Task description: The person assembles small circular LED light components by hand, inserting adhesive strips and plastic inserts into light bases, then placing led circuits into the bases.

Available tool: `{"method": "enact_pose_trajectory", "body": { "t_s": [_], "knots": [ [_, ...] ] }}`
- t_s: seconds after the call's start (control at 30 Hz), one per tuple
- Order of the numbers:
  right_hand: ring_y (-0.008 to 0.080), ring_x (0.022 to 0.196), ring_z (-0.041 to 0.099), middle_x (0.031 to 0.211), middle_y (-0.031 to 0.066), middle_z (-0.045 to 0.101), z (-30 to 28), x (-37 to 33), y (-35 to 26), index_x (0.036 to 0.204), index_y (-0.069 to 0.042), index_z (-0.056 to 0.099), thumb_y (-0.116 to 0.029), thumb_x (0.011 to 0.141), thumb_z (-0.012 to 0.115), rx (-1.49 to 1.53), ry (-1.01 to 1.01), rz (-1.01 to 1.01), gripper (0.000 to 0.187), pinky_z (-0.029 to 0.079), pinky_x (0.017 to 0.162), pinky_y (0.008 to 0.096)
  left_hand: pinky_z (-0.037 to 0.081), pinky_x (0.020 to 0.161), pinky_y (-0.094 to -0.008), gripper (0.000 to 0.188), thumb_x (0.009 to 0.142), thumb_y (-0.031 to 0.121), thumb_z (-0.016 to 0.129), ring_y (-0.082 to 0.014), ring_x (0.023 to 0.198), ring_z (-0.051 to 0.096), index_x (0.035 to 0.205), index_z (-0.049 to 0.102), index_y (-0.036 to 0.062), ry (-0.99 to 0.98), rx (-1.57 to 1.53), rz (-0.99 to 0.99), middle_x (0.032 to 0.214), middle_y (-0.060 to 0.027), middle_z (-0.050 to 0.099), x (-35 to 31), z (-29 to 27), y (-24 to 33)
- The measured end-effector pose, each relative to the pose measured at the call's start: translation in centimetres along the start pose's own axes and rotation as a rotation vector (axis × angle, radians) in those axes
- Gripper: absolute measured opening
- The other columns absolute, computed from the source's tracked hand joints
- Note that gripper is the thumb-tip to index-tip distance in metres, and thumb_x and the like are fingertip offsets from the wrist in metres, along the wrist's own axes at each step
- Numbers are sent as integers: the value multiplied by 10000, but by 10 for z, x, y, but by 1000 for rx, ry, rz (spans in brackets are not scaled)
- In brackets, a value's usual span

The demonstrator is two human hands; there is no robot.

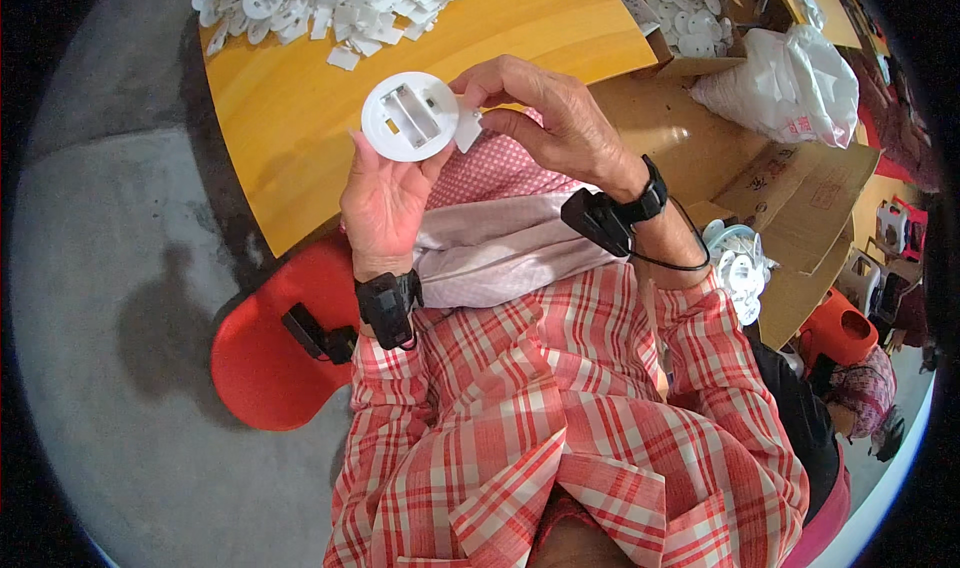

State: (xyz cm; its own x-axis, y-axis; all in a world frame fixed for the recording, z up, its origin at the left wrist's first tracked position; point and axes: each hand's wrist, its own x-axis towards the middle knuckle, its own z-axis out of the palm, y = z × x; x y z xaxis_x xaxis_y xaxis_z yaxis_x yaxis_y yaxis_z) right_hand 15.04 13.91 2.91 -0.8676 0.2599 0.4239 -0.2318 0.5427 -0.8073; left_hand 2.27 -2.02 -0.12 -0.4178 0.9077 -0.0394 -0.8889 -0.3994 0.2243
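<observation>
My left hand (pixel 385 208) holds a round white plastic housing (pixel 410 118) from below, with its thumb and fingers at the rim. The open battery compartment in its face is turned up. At the housing's right edge, my right hand (pixel 555 113) pinches a small flat white plastic piece (pixel 467 131), which looks like a battery cover. Whether the piece touches the housing I cannot tell. Both hands are above my lap, at the near edge of the yellow wooden table (pixel 300 118). Beyond them lies a heap of small white plastic pieces (pixel 375 13).
A cardboard box (pixel 700 66) of round white parts stands at the far right, beside a white plastic bag (pixel 790 88). Nearer, a tub of white parts (pixel 740 273) is by my right elbow, next to cardboard (pixel 800 198). A red seat (pixel 265 358) is at left.
</observation>
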Motion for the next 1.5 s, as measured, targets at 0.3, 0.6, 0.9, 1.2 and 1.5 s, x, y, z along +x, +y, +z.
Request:
{"method": "enact_pose_trajectory", "body": {
  "t_s": [0.3, 0.6, 0.9, 1.2, 1.5],
  "knots": [
    [107, 861, 591, 919, 59, 621, 0, -18, -5, 1080, 26, 564, -206, 895, 573, 163, 35, 445, 296, 493, 755, 251, 359, 1004, -439, 585, 894, 344, 533, -270, 1215, 414, 1302, 320, -16, 32, 671, 175, 1288, -163, 418, -6, 11, -7],
    [119, 692, 625, 747, 90, 653, 0, -21, -6, 911, 27, 611, -148, 833, 630, 22, 158, 437, 193, 496, 627, 253, 313, 1011, -529, 611, 855, 333, 580, -356, 1241, 366, 1343, 332, 61, -6, 361, 103, 1359, -139, 374, -10, -4, -8],
    [102, 714, 608, 775, 81, 646, -8, -16, -43, 900, 48, 597, -118, 852, 614, 96, 270, 376, 173, 489, 639, 235, 376, 967, -541, 730, 808, 253, 650, -344, 1255, 353, 1379, 229, 77, -50, 341, 108, 1367, -155, 332, -18, -5, -10],
    [109, 771, 596, 826, 73, 631, -11, -19, -31, 931, 47, 589, -158, 877, 592, 344, 166, 455, 212, 492, 722, 238, 549, 744, -397, 592, 937, 440, 387, -289, 1028, 573, 1317, 335, -11, -4, 366, -98, 1195, -154, 519, -15, -8, -3],
    [42, 624, 460, 689, -13, 549, 9, -31, 7, 871, 6, 608, -225, 858, 624, 276, 90, 387, 231, 365, 530, 204, 521, 803, -348, 607, 939, 452, 381, -191, 1018, 580, 1278, 387, -52, 137, 641, -210, 1195, -139, 535, -9, 2, -12]
  ]
}}
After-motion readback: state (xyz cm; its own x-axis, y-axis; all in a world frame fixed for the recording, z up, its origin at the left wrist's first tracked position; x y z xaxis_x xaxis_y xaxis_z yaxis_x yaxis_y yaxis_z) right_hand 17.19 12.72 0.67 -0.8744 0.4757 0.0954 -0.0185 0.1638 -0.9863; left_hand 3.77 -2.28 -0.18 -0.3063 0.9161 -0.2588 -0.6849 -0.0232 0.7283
